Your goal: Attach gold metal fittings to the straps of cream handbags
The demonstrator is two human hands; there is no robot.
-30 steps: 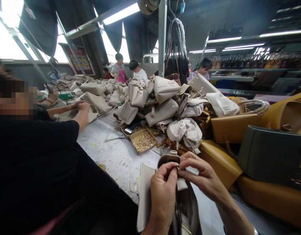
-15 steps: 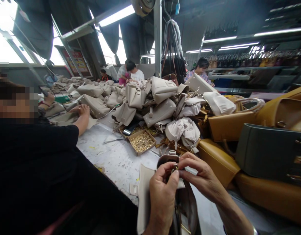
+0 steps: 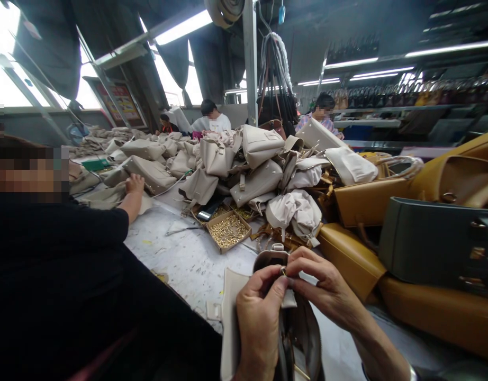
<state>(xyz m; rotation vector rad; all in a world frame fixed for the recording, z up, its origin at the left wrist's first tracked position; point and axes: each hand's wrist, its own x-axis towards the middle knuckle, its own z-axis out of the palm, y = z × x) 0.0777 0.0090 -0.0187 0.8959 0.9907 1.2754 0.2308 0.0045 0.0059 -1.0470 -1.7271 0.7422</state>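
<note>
A beige handbag [image 3: 231, 317] stands open in front of me, its dark interior and gold zip showing. My left hand [image 3: 260, 312] is closed, with thumb and forefinger pinching a small gold-and-dark metal fitting [image 3: 283, 271] above the bag's opening. From the other side, my right hand [image 3: 313, 272] meets it, its thumb and fingertips pressed together on the same fitting. How the fitting joins the bag is hidden by my fingers. Just beyond the bag lies a cardboard tray [image 3: 221, 247] full of small gold metal pieces.
Beige bags [image 3: 255, 182] are heaped across the back of the table [image 3: 164, 251]. Mustard bags [image 3: 347, 259] and a dark green bag [image 3: 434, 243] are piled at my right. A co-worker in a black top [image 3: 61, 254] reaches over the table at my left.
The view has shifted slightly. Both my hands stay together at the fitting, with only small finger movement. The co-worker's far hand at left has gone out of sight.
</note>
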